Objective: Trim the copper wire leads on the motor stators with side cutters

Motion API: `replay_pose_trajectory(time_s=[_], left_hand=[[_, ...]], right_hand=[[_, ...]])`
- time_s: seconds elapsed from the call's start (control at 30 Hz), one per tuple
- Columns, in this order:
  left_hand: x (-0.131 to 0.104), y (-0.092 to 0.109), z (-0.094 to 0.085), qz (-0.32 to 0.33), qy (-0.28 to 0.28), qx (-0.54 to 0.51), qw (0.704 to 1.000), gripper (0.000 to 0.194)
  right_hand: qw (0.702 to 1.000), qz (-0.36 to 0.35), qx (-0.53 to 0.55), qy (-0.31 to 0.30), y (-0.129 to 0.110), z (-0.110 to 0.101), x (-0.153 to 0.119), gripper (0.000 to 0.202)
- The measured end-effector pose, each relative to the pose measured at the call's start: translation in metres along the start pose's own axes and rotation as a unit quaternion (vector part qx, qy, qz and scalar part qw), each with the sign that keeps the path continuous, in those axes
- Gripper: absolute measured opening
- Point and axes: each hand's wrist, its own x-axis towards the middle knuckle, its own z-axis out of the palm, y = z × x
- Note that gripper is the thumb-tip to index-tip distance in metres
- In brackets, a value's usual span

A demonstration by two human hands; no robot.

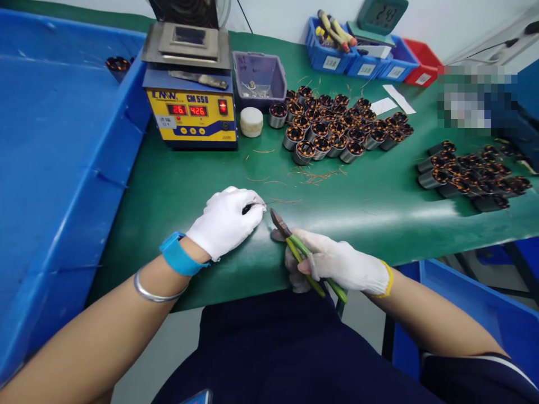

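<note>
My left hand [229, 219], in a white glove, is closed with the palm down over the green mat. A dark bit shows between its thumb and fingers, but the glove hides the rest of what it grips. Thin copper wire [286, 201] sticks out to the right from its fingertips. Wrapped round the green handles of a pair of diagonal cutters [300, 249] is my right hand [337, 261], also gloved. The cutters' dark jaws point up and left, just short of my left fingertips.
Many wound motor stators [337, 140] stand behind my hands, with another group [471, 174] at right. Wire scraps [318, 177] litter the green mat [210, 168]. A solder pot [193, 112], white round container [251, 122] and purple bin [259, 62] stand behind. A blue tray [50, 168] borders the left.
</note>
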Motion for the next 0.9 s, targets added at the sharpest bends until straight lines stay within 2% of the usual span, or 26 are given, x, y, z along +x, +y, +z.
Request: replay_pose_trajectory(time_s=[0.1, 0.27, 0.5, 0.57, 0.6, 0.63, 0.67, 0.73, 0.8, 0.83, 0.87, 0.9], left_hand=[[0.0, 0.0, 0.0, 0.006, -0.005, 0.006, 1.0, 0.031], [0.001, 0.0, 0.0, 0.007, -0.009, 0.022, 1.0, 0.032], [0.001, 0.0, 0.001, 0.02, -0.007, 0.032, 0.999, 0.029], [0.0, 0.001, 0.0, 0.02, 0.0, 0.012, 1.0, 0.026], [-0.001, 0.001, -0.002, 0.016, 0.015, -0.015, 1.0, 0.025], [-0.001, 0.001, -0.003, 0.008, 0.043, -0.057, 0.997, 0.026], [-0.001, 0.0, -0.005, 0.001, 0.081, -0.108, 0.991, 0.027], [-0.001, -0.002, -0.008, -0.003, 0.176, -0.215, 0.961, 0.031], [0.001, -0.006, -0.009, 0.002, 0.249, -0.287, 0.925, 0.033], [0.002, -0.009, -0.009, 0.002, 0.267, -0.305, 0.914, 0.034], [0.003, -0.011, -0.007, -0.001, 0.276, -0.314, 0.908, 0.035], [0.004, -0.014, -0.006, -0.008, 0.279, -0.316, 0.907, 0.036]], right_hand=[[0.999, 0.034, -0.019, 0.023, -0.005, 0.0, 0.007, 0.045], [0.992, 0.044, -0.101, 0.062, -0.02, 0.006, 0.013, 0.029], [0.994, 0.042, -0.081, 0.062, -0.02, 0.009, 0.025, 0.024], [0.986, 0.047, -0.142, 0.072, -0.02, 0.006, 0.023, 0.023], [0.972, 0.043, -0.212, 0.087, -0.021, 0.004, 0.02, 0.025], [0.946, 0.031, -0.303, 0.11, -0.021, 0.002, 0.016, 0.03], [0.903, 0.017, -0.406, 0.142, -0.021, 0.0, 0.012, 0.037], [0.779, 0.002, -0.589, 0.214, -0.02, -0.004, 0.005, 0.051], [0.662, 0.009, -0.699, 0.27, -0.02, -0.005, 0.003, 0.056], [0.622, 0.005, -0.73, 0.284, -0.021, -0.004, 0.005, 0.057], [0.595, -0.016, -0.748, 0.293, -0.022, -0.002, 0.009, 0.059], [0.582, -0.055, -0.756, 0.295, -0.023, 0.001, 0.016, 0.063]])
